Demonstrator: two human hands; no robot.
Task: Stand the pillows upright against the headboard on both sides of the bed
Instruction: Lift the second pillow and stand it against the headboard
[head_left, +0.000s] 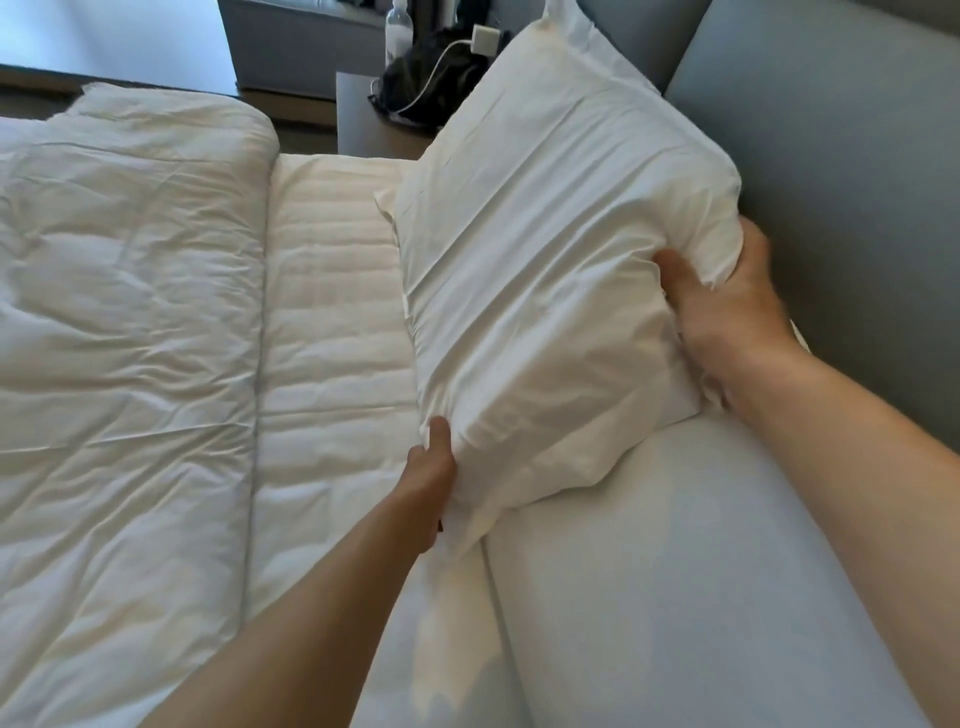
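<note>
A white pillow (550, 249) leans tilted against the grey padded headboard (852, 156) on the far side of the bed. My left hand (431, 483) grips its lower near corner. My right hand (727, 312) clutches its upper near edge, next to the headboard. A second white pillow (675, 597) lies in the foreground along the headboard, partly under the held one.
A rumpled white duvet (124, 338) is folded back on the left, baring the striped mattress sheet (332, 291). Beyond the bed stands a nightstand (374, 130) with a black bag (431, 83), a white charger and cable, and a bottle (397, 26).
</note>
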